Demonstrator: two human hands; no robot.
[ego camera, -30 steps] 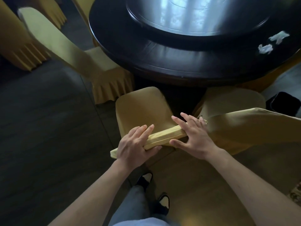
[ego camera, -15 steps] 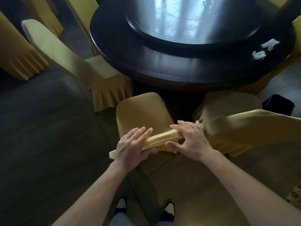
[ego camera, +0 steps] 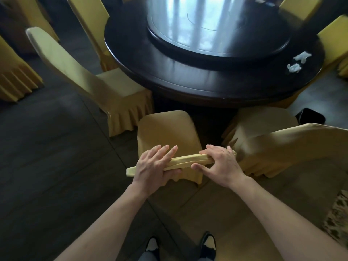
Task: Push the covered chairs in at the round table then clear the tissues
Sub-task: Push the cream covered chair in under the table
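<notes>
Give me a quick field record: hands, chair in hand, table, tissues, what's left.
left hand: grips the chair's top rail, fingers over it
right hand: grips the same rail
chair: seat front near the table edge, not under it
round table: dark, with a turntable on top
tissues: two white wads on the table's right side, untouched
left to do: finish the push, clear the tissues

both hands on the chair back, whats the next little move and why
Probably keep pushing the chair forward, toward the round table. The left hand and right hand both hold its top rail, and the whole seat shows clear of the table edge, so it seems not yet tucked in. The tissues can wait.
</notes>
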